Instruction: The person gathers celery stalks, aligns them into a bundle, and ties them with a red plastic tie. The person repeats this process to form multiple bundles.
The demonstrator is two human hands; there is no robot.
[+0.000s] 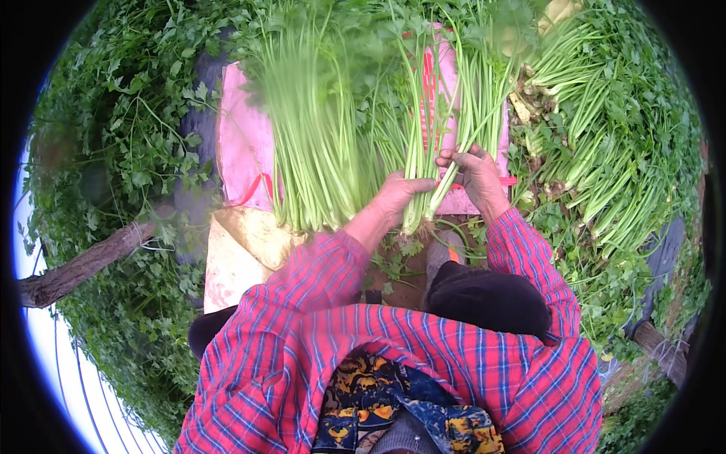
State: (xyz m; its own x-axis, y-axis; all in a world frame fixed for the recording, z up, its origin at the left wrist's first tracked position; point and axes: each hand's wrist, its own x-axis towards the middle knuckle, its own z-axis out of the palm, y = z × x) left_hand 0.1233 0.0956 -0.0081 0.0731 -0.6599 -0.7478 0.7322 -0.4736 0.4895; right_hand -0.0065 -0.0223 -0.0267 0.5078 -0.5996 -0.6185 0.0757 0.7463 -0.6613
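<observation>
My left hand (400, 196) is closed round the lower stalks of a small bunch of celery (417, 153), its thumb across them and the roots hanging below. To its right, my right hand (476, 173) holds the lower part of another celery stalk (448, 184) between thumb and fingers, slanting up to the right. A large pile of celery (320, 170) lies left of my hands on a pink sack (244, 142). More celery (485, 108) lies behind my right hand on the same sack, which bears red writing.
Trimmed bunches of celery (590, 125) are heaped at the right. A pale sheet (232, 255) lies below the pink sack. Leafy plants grow on the left, crossed by a wooden pole (96, 258). My shoe (442, 252) rests on soil below my hands.
</observation>
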